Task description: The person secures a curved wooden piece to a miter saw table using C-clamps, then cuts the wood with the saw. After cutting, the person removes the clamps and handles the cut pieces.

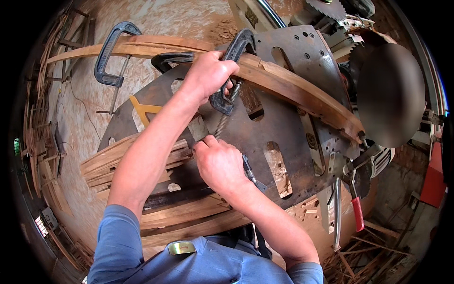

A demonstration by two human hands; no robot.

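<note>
A black C-clamp [242, 41] sits over the curved wooden piece [302, 91], its threaded screw pointing down toward me. My left hand [208, 75] is closed around the clamp's frame, beside the wood. At the screw's lower end my right hand [219, 161] is closed, the fingers pinched; they hide the end they hold. A second C-clamp [105, 56] grips the wood farther left, with its screw and crossbar hanging free. Another dark clamp [171, 58] lies against the wood just left of my left hand, partly hidden by it.
A slotted steel plate [302, 163] lies beneath the wood. Stacked wooden strips [113, 158] and curved pieces [184, 215] are nearer me. At the right are a red-handled lever [357, 214] and circular saw blades [331, 8]. A yellow piece [141, 111] lies near my left forearm.
</note>
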